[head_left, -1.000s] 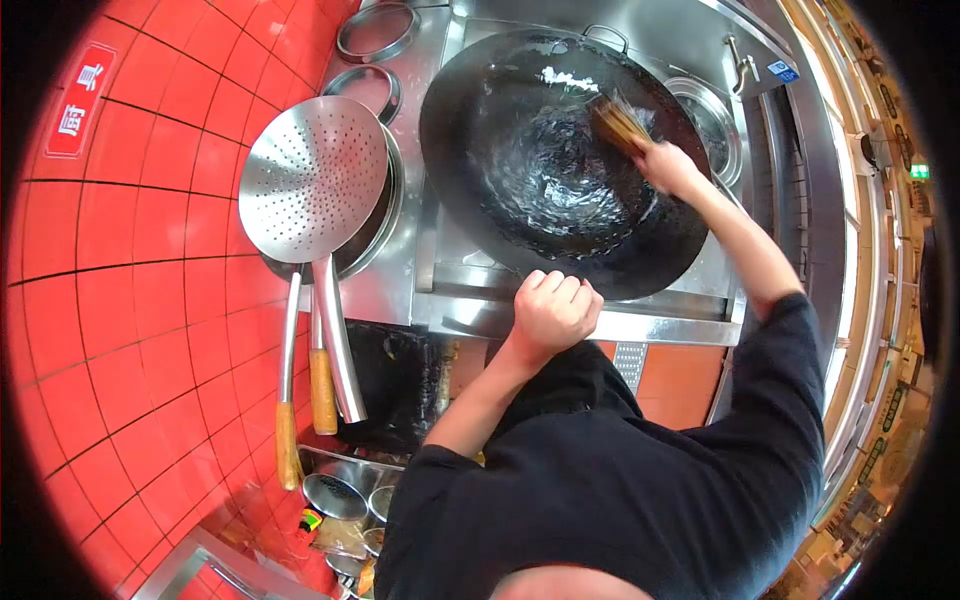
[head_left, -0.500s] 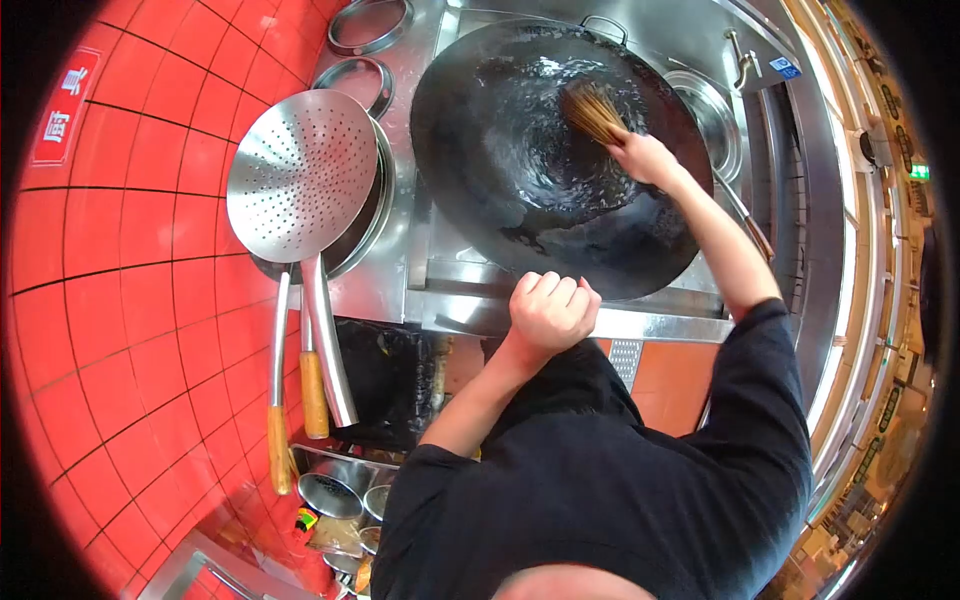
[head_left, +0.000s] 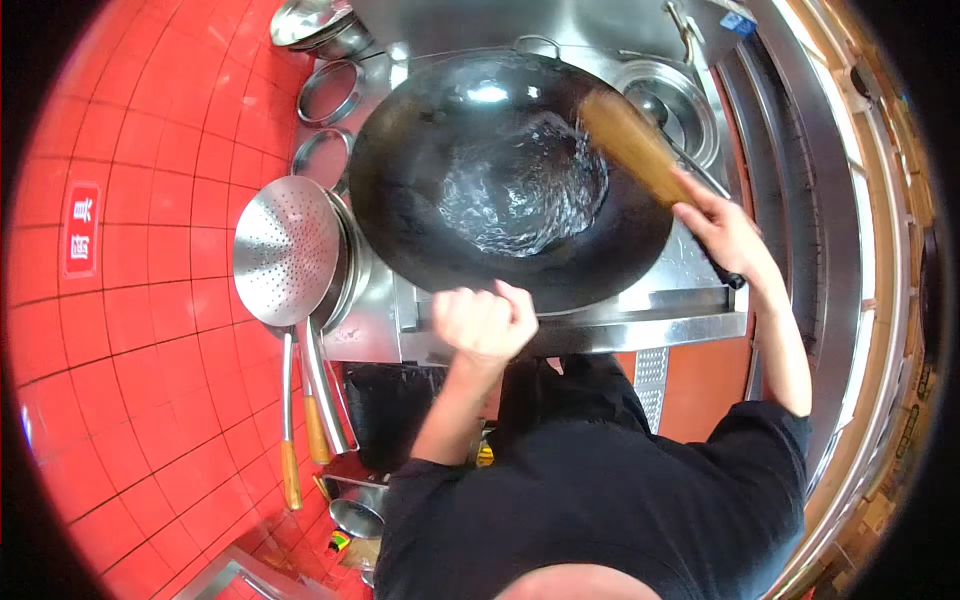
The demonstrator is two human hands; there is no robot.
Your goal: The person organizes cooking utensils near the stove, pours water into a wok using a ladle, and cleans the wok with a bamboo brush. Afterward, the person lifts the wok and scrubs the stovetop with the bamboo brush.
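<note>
Over the right side of the wok [head_left: 400, 170], head view: bamboo brush [head_left: 640, 150], blurred, bristles toward the far right rim. Can't tell if they touch metal. Right hand [head_left: 725, 235] grip closed round its near end, just outside the rim, close to a black-ended handle [head_left: 733, 279]. Left hand [head_left: 485, 322] grip curled into a fist at the near rim; can't tell if it has hold of wok or handle. Clear liquid [head_left: 520, 190] swirls mid-wok. Strainer [head_left: 285, 250] left of wok, steel pot [head_left: 700, 120] far right, steel desk [head_left: 690, 330] edge in front. To do it well, I'd say: bristles flat to the curve, smooth arcs, liquid inside the rim, knuckles off that handle, left fist steady.
</note>
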